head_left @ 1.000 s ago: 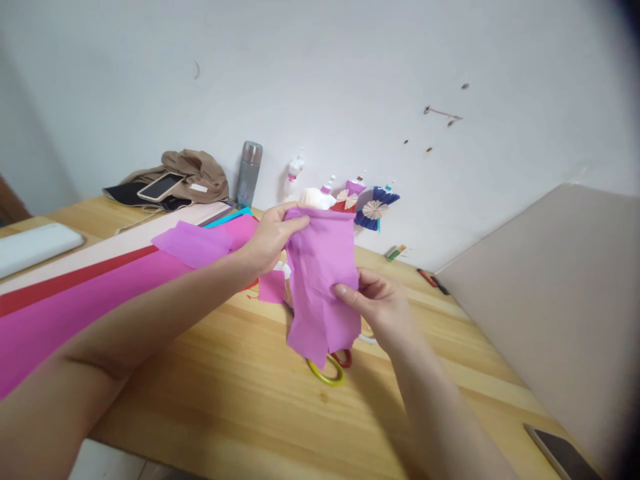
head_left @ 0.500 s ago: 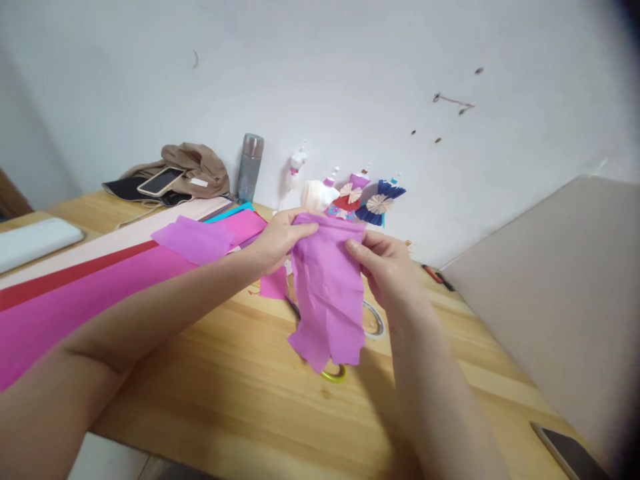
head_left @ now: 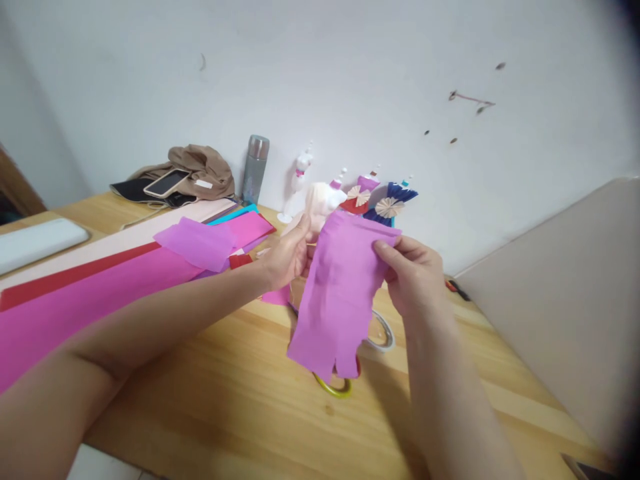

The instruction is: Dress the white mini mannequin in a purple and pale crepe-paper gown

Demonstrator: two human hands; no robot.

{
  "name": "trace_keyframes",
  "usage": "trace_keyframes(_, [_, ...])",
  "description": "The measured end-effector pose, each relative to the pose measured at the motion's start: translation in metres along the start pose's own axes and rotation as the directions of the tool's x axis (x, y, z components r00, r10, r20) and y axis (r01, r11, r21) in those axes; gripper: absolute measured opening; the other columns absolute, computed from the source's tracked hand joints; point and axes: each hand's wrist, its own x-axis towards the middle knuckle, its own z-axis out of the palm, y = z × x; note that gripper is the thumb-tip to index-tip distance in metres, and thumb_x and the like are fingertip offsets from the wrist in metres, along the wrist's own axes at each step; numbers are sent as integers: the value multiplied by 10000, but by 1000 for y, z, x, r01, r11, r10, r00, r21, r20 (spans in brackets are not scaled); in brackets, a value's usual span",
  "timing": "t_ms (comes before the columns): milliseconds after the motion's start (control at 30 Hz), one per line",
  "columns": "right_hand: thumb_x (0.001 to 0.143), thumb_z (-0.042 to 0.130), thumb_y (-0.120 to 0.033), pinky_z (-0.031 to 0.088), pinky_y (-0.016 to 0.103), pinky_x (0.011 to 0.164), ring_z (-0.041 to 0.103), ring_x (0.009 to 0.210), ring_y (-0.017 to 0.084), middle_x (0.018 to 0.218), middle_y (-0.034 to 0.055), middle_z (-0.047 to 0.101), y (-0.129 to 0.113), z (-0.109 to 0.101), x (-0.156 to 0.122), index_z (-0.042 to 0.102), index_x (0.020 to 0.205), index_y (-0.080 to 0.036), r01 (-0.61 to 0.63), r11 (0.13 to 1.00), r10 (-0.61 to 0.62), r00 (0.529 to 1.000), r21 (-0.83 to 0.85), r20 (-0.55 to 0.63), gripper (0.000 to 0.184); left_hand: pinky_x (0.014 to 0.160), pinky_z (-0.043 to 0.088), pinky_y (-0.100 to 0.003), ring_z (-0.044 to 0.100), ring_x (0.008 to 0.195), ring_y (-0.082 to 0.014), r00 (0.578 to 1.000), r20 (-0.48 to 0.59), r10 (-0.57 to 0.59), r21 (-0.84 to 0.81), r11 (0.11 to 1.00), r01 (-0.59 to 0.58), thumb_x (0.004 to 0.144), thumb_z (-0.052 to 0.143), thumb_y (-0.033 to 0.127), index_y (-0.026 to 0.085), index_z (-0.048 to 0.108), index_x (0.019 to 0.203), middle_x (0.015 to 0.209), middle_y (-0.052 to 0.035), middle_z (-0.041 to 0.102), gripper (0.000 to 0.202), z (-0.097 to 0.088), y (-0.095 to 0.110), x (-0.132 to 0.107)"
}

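Note:
A piece of purple crepe paper [head_left: 340, 300] with a ragged lower edge hangs above the wooden table. My right hand [head_left: 416, 273] pinches its upper right corner between thumb and fingers. Beside the paper's left edge is my left hand [head_left: 290, 259], thumb raised apart from loosely curled fingers. Its fingertips are close to the sheet; whether they touch it I cannot tell. Partly covered below the paper are scissors with a yellow handle loop [head_left: 337, 390]. A white tape roll [head_left: 386, 333] shows behind its right edge.
Long crepe paper sheets [head_left: 90, 293] lie at the left, with a loose purple piece [head_left: 197, 241] on top. Small dressed figurines [head_left: 390, 203] stand by the wall near a grey bottle [head_left: 255, 170]. A brown cloth [head_left: 205, 170] and phone [head_left: 167, 182] sit at the back left.
My left hand has let go of the paper's upper left part, and its thumb is now lifted. The paper has shifted right with my right hand and looks flatter. The view has moved slightly.

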Motion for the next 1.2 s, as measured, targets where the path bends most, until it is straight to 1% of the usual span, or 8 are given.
trace_keyframes(133, [573,828,-314,393,244,442,468,484,98,570,-23,611,0,-4,3,702,641,-232,27,999,-26,999,30,-23,165,548,462,-286,638,605,-176,979,46,-200,-140,969,204,756,538,764,195,639,820,724,-51,687,581,0,-4,-1])
trace_keyframes(267, [572,832,-346,393,253,420,448,455,93,535,-29,564,0,-8,5,686,632,-217,23,999,-22,999,28,-40,204,537,409,-214,552,545,-88,997,-16,-74,-104,992,72,600,822,546,167,627,779,659,17,625,463,8,-8,-6])
trace_keyframes(400, [583,819,-355,395,246,422,463,458,92,548,-41,558,0,-13,9,668,691,-208,50,999,-50,998,-18,-43,237,513,340,-188,424,492,-32,998,-40,47,38,998,-45,614,815,407,142,571,654,581,58,538,363,13,-8,-9])
trace_keyframes(533, [665,775,-307,539,355,727,661,857,190,912,17,698,-3,-19,8,669,1058,-266,346,915,-360,932,-209,-35,410,496,295,-193,422,501,-43,1000,1,20,180,983,-20,684,726,383,139,542,648,576,52,514,307,14,-2,-13])
trace_keyframes(667, [751,735,-341,503,454,932,611,1162,263,1193,33,665,-11,-22,1,586,1235,-372,507,793,-454,861,-338,228,507,509,315,-206,443,522,-59,993,110,-49,300,954,14,755,665,341,142,537,648,597,39,507,259,15,3,-18])
trace_keyframes(867, [691,786,-449,547,353,603,684,808,233,946,39,727,-11,-20,-1,692,1060,-304,275,947,-183,887,-167,425,408,527,350,-210,464,555,-66,967,242,-83,297,955,8,804,633,324,142,560,681,642,33,520,231,15,4,-22])
trace_keyframes(1000, [640,822,-410,417,271,418,524,477,126,613,-6,628,-3,-20,2,684,703,-244,93,989,-57,955,-111,292,224,502,365,-197,483,523,-63,969,211,-127,330,943,51,790,657,335,143,559,689,622,33,550,238,15,6,-21])
trace_keyframes(1200, [682,769,-471,323,247,374,417,409,99,525,-33,534,-3,-17,0,631,653,-226,46,990,-29,991,-131,129,283,504,436,-197,567,550,-85,978,149,-147,303,948,97,739,709,311,139,588,738,671,8,640,210,15,2,-18])
